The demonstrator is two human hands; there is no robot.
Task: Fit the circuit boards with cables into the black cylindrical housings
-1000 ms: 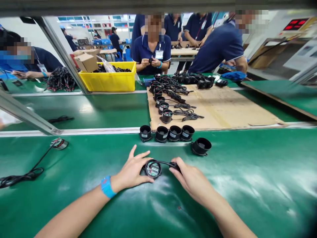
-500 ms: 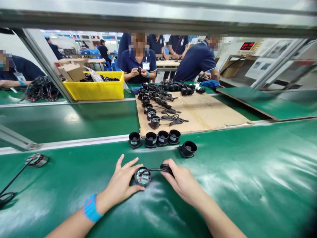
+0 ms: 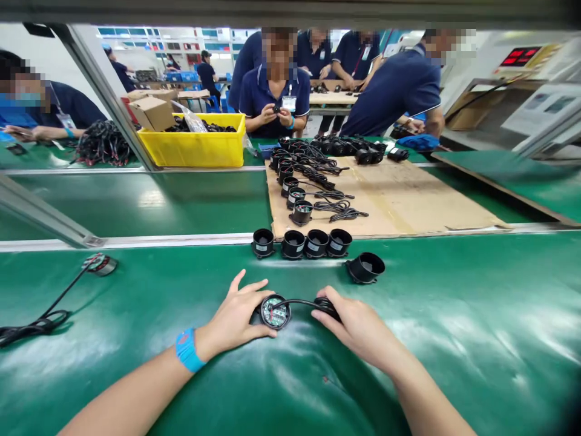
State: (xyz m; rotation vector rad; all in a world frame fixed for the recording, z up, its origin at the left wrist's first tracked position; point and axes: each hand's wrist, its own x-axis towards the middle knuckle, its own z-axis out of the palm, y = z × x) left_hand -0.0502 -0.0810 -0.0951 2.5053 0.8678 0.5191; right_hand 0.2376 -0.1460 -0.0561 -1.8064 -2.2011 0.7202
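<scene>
Between the thumb and forefinger of my left hand [image 3: 240, 312] sits a round black housing [image 3: 276, 312] with a green circuit board and a red wire showing inside. Its other fingers are spread, and a blue band circles the wrist. A black cable leads from the housing to my right hand [image 3: 358, 324], which grips the bundled cable coil [image 3: 327, 306]. Beyond my hands stand several black cups with white labels [image 3: 316, 243], in a row. One more black cup [image 3: 365, 267] sits to the right, nearer to me.
A cardboard sheet [image 3: 385, 200] bears several wired housings and coiled cables. At left lies another circuit-board unit [image 3: 100, 264] with its cable. A yellow bin [image 3: 193, 148] stands at the back beside a metal post [image 3: 106, 103]. Several co-workers are across the bench.
The camera view has shifted, so the scene sits further right and the far things higher. My hands keep the same hold on the housing and the cable coil.
</scene>
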